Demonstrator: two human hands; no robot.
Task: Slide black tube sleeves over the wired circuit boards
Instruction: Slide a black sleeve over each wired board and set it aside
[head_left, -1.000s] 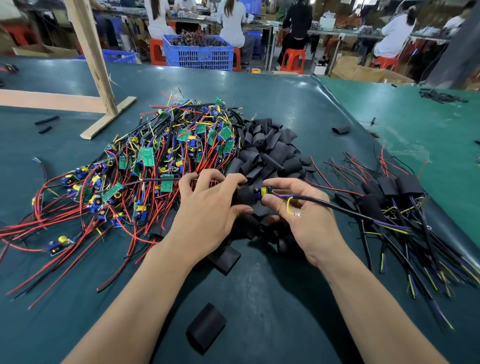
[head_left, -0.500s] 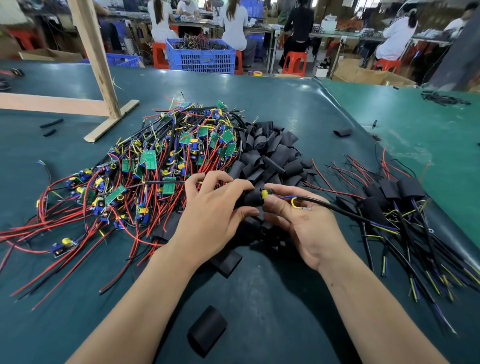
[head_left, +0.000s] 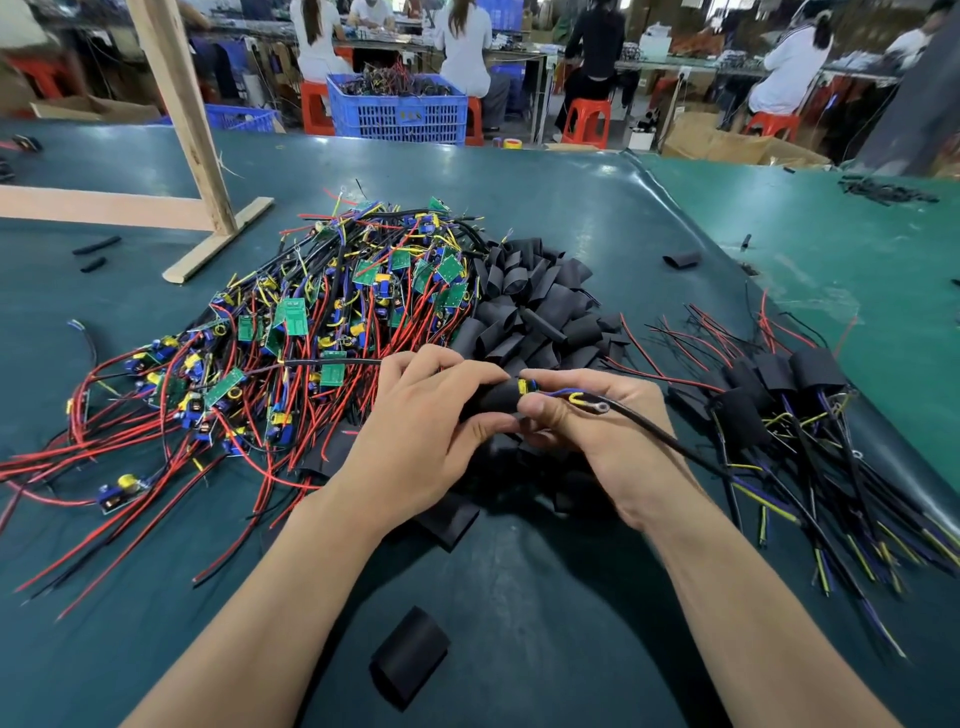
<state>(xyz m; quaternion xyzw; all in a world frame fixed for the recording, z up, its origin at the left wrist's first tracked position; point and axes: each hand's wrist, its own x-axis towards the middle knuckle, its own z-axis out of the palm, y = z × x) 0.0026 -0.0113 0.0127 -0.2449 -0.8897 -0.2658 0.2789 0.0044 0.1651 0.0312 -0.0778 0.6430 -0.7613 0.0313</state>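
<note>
Black sleeve (head_left: 491, 399), held just above the green table (head_left: 545, 218), is gripped by the left hand (head_left: 426, 431). The right hand (head_left: 597, 431) pinches a wired board's end (head_left: 525, 387) at its mouth. Bare boards (head_left: 332, 322) pile left, loose sleeves (head_left: 540, 312) behind, finished ones (head_left: 779, 384) right.

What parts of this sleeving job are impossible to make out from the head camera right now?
- The circuit board inside the black sleeve: covered by the sleeve and by the left hand.
- The right hand fingertips under the wire: hidden by the hand itself.
- Wire ends of the finished pile: blurred and cut off by the right edge.
- Markings on the green boards in the unsleeved pile: too small to read.
</note>
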